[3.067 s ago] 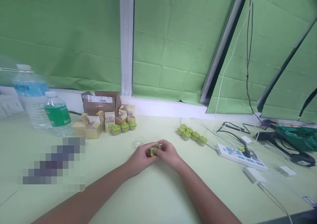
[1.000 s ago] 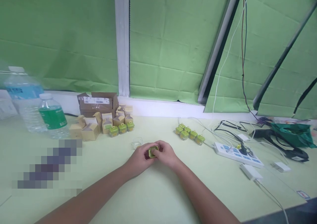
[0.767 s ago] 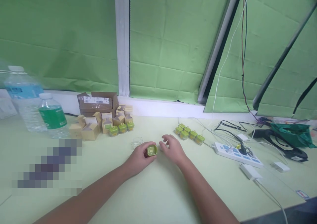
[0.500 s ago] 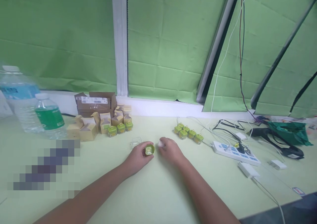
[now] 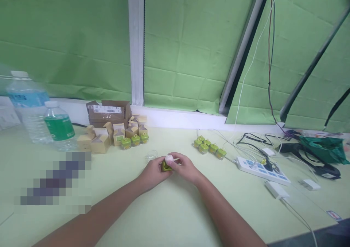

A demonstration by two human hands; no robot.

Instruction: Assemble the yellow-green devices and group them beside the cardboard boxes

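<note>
Contact again over the tabletop [image 5: 175,210]
Apart a moment ago, the right hand [image 5: 183,168] now pinches a white piece [image 5: 169,159] against the green case [image 5: 164,166], which the left hand [image 5: 153,172] grips in its fingers.

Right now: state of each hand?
left hand: closed around the small green case.
right hand: pinching a small white piece at the case's top.

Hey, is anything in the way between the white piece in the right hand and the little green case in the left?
Nothing visible. The right hand holds the white piece right over the green case in the left hand. The clear cap lies apart on the table beyond them.
</note>
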